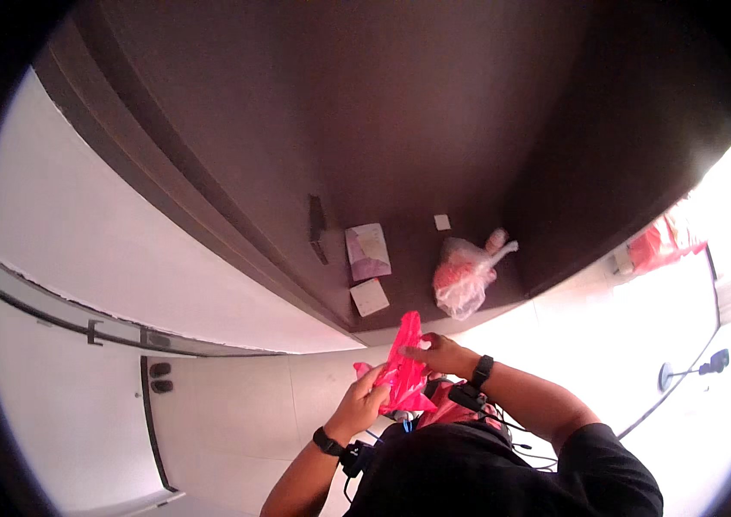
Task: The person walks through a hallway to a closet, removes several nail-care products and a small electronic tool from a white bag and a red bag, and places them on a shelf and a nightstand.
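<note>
A bright pink plastic bag (404,368) is held up in front of my body, partly folded and crumpled. My left hand (363,402) grips its lower left side, the thumb lying over the plastic. On the opposite side, my right hand (444,354) pinches the bag near its upper right edge. What the bag contains, if anything, cannot be seen. Beyond my hands, a knotted translucent plastic bag (462,284) with reddish contents rests on the dark brown shelf (414,300).
On the shelf lie a purple-and-white packet (369,252), a white card-like box (370,297) and a small white square (442,222). Dark panels rise around them. Dark slippers (160,378) are on the floor at left; a stand (689,373) is at right. Cables hang by my waist.
</note>
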A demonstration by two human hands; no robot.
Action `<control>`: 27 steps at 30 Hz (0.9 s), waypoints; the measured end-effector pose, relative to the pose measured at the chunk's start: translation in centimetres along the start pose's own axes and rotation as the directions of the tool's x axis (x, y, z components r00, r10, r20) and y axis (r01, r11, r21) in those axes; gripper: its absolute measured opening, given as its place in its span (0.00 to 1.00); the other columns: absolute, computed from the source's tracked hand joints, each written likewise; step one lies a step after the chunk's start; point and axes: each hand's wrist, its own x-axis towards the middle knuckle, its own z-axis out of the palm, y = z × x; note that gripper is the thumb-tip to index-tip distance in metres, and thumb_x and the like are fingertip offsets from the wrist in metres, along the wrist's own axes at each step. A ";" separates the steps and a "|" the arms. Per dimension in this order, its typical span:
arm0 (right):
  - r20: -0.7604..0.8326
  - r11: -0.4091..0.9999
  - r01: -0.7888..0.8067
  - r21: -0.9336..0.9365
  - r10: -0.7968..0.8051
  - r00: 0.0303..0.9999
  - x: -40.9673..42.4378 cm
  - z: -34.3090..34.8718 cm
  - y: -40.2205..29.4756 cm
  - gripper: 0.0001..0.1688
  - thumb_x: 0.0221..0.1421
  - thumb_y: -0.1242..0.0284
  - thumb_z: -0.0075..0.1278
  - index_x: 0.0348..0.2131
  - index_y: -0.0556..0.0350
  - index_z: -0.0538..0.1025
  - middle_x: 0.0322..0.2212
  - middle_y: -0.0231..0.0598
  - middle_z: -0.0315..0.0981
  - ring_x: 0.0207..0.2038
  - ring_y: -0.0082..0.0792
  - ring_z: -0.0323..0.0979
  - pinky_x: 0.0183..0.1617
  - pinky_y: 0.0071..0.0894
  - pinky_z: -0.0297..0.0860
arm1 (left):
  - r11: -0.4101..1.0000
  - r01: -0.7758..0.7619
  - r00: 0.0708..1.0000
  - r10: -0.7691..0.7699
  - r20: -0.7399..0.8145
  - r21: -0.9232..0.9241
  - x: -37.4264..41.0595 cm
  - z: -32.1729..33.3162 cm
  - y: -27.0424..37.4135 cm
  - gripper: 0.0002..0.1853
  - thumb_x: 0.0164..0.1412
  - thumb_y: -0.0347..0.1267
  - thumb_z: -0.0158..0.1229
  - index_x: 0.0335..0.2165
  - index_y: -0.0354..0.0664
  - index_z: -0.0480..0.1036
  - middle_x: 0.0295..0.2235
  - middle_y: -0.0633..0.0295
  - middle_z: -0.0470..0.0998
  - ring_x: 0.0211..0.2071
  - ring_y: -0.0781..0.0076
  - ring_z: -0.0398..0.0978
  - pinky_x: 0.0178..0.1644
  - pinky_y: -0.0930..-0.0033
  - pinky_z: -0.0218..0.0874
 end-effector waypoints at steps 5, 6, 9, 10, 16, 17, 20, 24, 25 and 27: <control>-0.172 0.983 0.183 -0.036 -0.186 0.967 -2.2 0.2 5.9 0.26 0.53 0.72 0.60 0.48 0.69 0.71 0.23 0.38 0.77 0.24 0.27 0.75 0.28 0.27 0.71 | 0.988 -0.015 0.999 0.021 -0.039 0.156 0.8 1.2 -1.1 0.23 0.64 0.28 0.48 0.56 0.32 0.67 0.27 0.62 0.76 0.27 0.78 0.72 0.35 0.73 0.65; -0.189 0.971 0.238 -0.026 -0.238 0.953 -2.8 0.4 6.5 0.23 0.54 0.74 0.58 0.47 0.69 0.71 0.24 0.38 0.77 0.25 0.27 0.75 0.27 0.27 0.71 | 0.984 -0.020 0.997 0.034 -0.074 0.177 0.7 1.6 -1.0 0.23 0.64 0.28 0.48 0.56 0.32 0.67 0.24 0.65 0.75 0.25 0.80 0.70 0.32 0.75 0.64; -0.127 0.926 0.315 0.209 -0.293 0.948 -7.0 0.2 7.9 0.19 0.54 0.79 0.55 0.46 0.65 0.72 0.30 0.35 0.78 0.30 0.23 0.75 0.33 0.25 0.71 | 0.953 0.109 0.988 -0.072 -0.135 0.283 0.2 1.1 -2.5 0.13 0.60 0.30 0.51 0.38 0.33 0.77 0.21 0.58 0.79 0.22 0.73 0.76 0.28 0.69 0.65; -0.099 0.899 0.347 0.269 -0.332 0.938 -7.9 0.2 8.8 0.19 0.54 0.79 0.55 0.47 0.64 0.72 0.32 0.34 0.78 0.32 0.23 0.75 0.34 0.25 0.71 | 0.919 0.099 0.991 -0.056 -0.121 0.381 0.1 0.4 -4.8 0.11 0.60 0.31 0.52 0.32 0.34 0.79 0.21 0.58 0.80 0.22 0.74 0.76 0.28 0.69 0.65; -0.167 0.814 0.442 0.377 -0.409 0.897 -10.8 0.0 14.0 0.23 0.52 0.76 0.63 0.46 0.64 0.72 0.35 0.35 0.79 0.38 0.25 0.75 0.43 0.27 0.72 | 0.928 0.314 0.927 -0.255 -0.274 0.201 -0.8 3.3 -6.9 0.14 0.59 0.37 0.63 0.30 0.33 0.80 0.23 0.62 0.80 0.25 0.77 0.75 0.31 0.70 0.64; -0.215 0.844 0.441 0.306 -0.390 0.896 -11.2 -0.1 15.5 0.23 0.52 0.76 0.63 0.46 0.64 0.73 0.35 0.35 0.79 0.37 0.25 0.75 0.43 0.27 0.72 | 0.940 0.300 0.926 -0.246 -0.286 0.163 -1.1 4.2 -6.9 0.15 0.59 0.37 0.64 0.31 0.34 0.81 0.24 0.63 0.80 0.25 0.78 0.74 0.32 0.70 0.64; -0.316 0.929 0.332 0.165 -0.270 0.910 -13.3 -1.3 18.4 0.22 0.50 0.72 0.65 0.42 0.63 0.74 0.29 0.35 0.78 0.32 0.25 0.74 0.39 0.29 0.72 | 0.975 0.210 0.938 -0.177 -0.299 0.080 -0.6 7.9 -5.8 0.12 0.60 0.38 0.64 0.30 0.41 0.81 0.16 0.77 0.68 0.14 0.87 0.57 0.17 0.78 0.46; -0.398 0.957 0.285 -0.047 -0.280 0.874 -18.1 -1.3 20.0 0.24 0.48 0.69 0.64 0.42 0.62 0.74 0.29 0.44 0.79 0.32 0.38 0.78 0.39 0.35 0.73 | 0.978 0.178 0.953 -0.144 -0.268 0.108 -0.6 10.7 -3.8 0.14 0.61 0.36 0.63 0.28 0.32 0.80 0.23 0.71 0.76 0.25 0.85 0.67 0.30 0.75 0.59; -0.401 0.951 0.294 -0.096 -0.307 0.863 -18.9 -1.1 20.1 0.24 0.47 0.69 0.64 0.43 0.62 0.74 0.29 0.46 0.79 0.32 0.41 0.78 0.39 0.37 0.73 | 0.979 0.144 0.966 -0.108 -0.234 0.144 -0.4 10.7 -3.4 0.14 0.62 0.36 0.63 0.27 0.33 0.79 0.22 0.72 0.75 0.25 0.85 0.66 0.29 0.74 0.58; -0.435 0.955 0.234 -0.182 -0.292 0.852 -20.3 -0.8 20.3 0.24 0.48 0.69 0.62 0.43 0.62 0.74 0.29 0.49 0.79 0.33 0.46 0.78 0.38 0.40 0.73 | 0.981 0.067 0.986 -0.037 -0.162 0.182 -0.2 11.7 -2.5 0.15 0.62 0.35 0.62 0.25 0.33 0.77 0.19 0.74 0.70 0.22 0.85 0.62 0.26 0.73 0.54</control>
